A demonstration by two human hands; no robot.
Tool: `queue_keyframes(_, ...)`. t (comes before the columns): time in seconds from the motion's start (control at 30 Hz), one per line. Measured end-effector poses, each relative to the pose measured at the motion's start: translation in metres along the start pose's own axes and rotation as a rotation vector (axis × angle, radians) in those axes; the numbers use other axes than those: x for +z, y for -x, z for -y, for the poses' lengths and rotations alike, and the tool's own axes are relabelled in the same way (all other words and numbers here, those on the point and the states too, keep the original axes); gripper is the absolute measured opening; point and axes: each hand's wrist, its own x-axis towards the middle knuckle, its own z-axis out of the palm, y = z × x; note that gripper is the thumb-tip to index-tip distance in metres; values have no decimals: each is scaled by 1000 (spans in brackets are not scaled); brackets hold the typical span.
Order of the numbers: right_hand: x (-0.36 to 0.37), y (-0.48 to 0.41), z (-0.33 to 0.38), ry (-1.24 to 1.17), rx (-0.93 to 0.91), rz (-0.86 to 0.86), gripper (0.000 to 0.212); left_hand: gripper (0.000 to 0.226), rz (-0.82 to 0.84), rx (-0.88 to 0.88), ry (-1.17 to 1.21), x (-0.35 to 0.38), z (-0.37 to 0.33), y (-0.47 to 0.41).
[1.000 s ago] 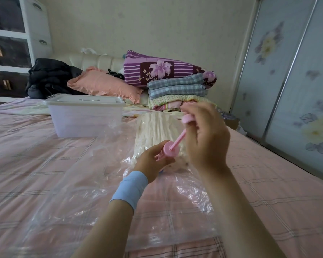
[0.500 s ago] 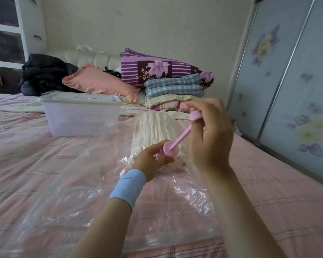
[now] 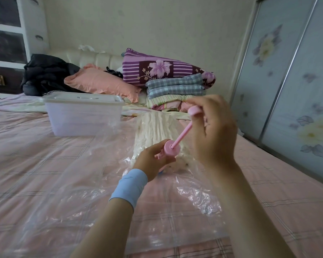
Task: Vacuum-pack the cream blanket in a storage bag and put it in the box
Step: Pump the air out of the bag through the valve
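Observation:
A clear plastic storage bag [image 3: 67, 192] lies spread over the pink bed. Inside it, the cream blanket [image 3: 153, 129] shows as a tightly wrinkled bundle in the middle. A pink hand pump [image 3: 172, 147] stands on the bag just in front of the blanket. My left hand [image 3: 153, 161] grips the pump's round body. My right hand [image 3: 213, 131] holds the pump's handle, with the thin pink rod drawn out at a slant. A translucent box [image 3: 82, 118] with its lid on sits on the bed to the left, behind the bag.
Folded checked blankets [image 3: 175, 86], a purple floral quilt [image 3: 162, 69] and a pink pillow [image 3: 101, 84] are piled at the head of the bed. Dark clothes [image 3: 45, 73] lie far left. Sliding wardrobe doors [image 3: 287, 81] run along the right.
My right hand has pulled the pump handle up and to the right, so more of the rod shows. My left hand has stayed on the pump body.

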Motion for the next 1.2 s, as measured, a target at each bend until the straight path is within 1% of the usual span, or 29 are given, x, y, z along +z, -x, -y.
queue_keyframes(0.03, -1, -1, 1, 22, 1, -61, 21, 52, 3, 3, -5, 1, 1, -1)
queue_keyframes(0.07, 3, 5, 1, 49, 18, -79, 23, 53, 7, -1, -9, 3, 1, -1)
queue_keyframes(0.1, 9, 17, -2, 75, 43, -51, 25, 53, 10, -5, -9, 5, 2, -1)
queue_keyframes(0.13, 16, 33, -6, 105, 85, 38, 28, 51, 11, -12, 6, 7, 1, 0)
queue_keyframes(0.23, 30, 75, -20, 173, 212, 497, 47, 43, 20, -28, 16, 9, -2, 2)
queue_keyframes(0.27, 31, 78, -22, 169, 220, 573, 52, 42, 25, -25, 1, 9, -2, 3)
queue_keyframes(0.3, 30, 73, -23, 148, 211, 582, 52, 42, 22, -24, 2, 8, -2, 4)
queue_keyframes(0.33, 26, 63, -20, 122, 173, 536, 48, 43, 15, -26, 16, 7, -2, 4)
queue_keyframes(0.37, 21, 49, -16, 92, 118, 441, 42, 46, 11, -25, 24, 5, -1, 4)
queue_keyframes(0.43, 8, 20, -6, 26, 14, 193, 30, 53, 7, -15, 10, 2, 2, 2)
queue_keyframes(0.5, -2, 2, 3, 1, -50, -14, 24, 54, 13, -9, -11, 0, 4, 1)
queue_keyframes(0.53, -2, 2, 5, 9, -51, -71, 23, 53, 15, -14, -12, 2, 5, 1)
queue_keyframes(0.57, 2, 8, 4, 16, -30, -89, 25, 53, 14, -20, -8, 3, 5, 2)
queue_keyframes(0.6, 7, 18, 1, 25, 5, -64, 27, 52, 13, -23, -1, 5, 5, 3)
queue_keyframes(0.63, 14, 31, -3, 48, 52, 14, 30, 51, 11, -23, 10, 6, 4, 4)
queue_keyframes(0.67, 20, 47, -8, 79, 104, 150, 33, 49, 10, -27, 24, 7, 3, 6)
queue_keyframes(0.73, 29, 72, -16, 133, 203, 484, 43, 42, 14, -35, 27, 7, 1, 8)
queue_keyframes(0.77, 31, 77, -18, 134, 230, 596, 48, 38, 19, -32, 19, 7, 0, 9)
queue_keyframes(0.8, 30, 76, -19, 112, 237, 639, 49, 34, 17, -26, 15, 7, -1, 10)
queue_keyframes(0.83, 27, 69, -18, 80, 212, 618, 47, 34, 9, -20, 22, 7, -2, 11)
queue_keyframes(0.87, 22, 57, -15, 49, 163, 548, 44, 37, 3, -16, 32, 6, -2, 11)
queue_keyframes(0.93, 10, 29, -7, -2, 42, 301, 35, 46, -5, -10, 31, 2, 0, 9)
queue_keyframes(1.0, -1, 8, -1, -33, -42, 75, 29, 51, 8, -1, -4, 1, 3, 6)
queue_keyframes(1.07, -3, 7, 4, -21, -62, -59, 27, 53, 16, -7, -15, 3, 5, 5)
queue_keyframes(1.1, 1, 14, 2, -7, -40, -82, 28, 53, 18, -12, -11, 5, 4, 5)
queue_keyframes(1.13, 6, 24, -1, 10, -6, -61, 30, 52, 19, -10, -7, 7, 5, 5)
queue_keyframes(1.17, 11, 36, -4, 37, 41, 19, 33, 50, 18, -8, 4, 9, 4, 5)
queue_keyframes(1.2, 17, 49, -9, 66, 93, 169, 35, 46, 16, -16, 17, 9, 2, 6)
